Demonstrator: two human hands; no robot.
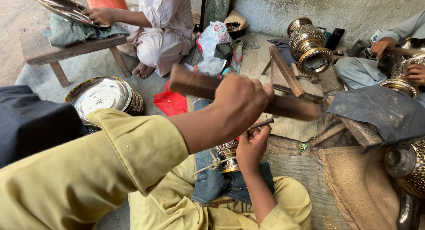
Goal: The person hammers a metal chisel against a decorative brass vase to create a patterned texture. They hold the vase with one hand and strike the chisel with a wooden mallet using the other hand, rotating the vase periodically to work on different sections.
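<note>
My left hand point(241, 104) is raised in a fist around a dark wooden mallet stick point(195, 84), which is blurred and lies crosswise above my lap. Below it, my right hand point(251, 146) grips a thin metal chisel point(261, 123) and rests on a small engraved brass piece point(228, 155). The brass piece stands on a blue denim cloth point(212, 183) over my knees, with a bit of string beside it. Both my sleeves and trousers are olive yellow.
A stack of shiny metal trays point(104, 95) lies at left. A seated person in white point(161, 28) holds a tray on a wooden bench point(44, 48). An ornate brass vase point(310, 48) sits on a wooden stand; another person point(389, 44) works brassware at right. Burlap point(358, 185) lies at lower right.
</note>
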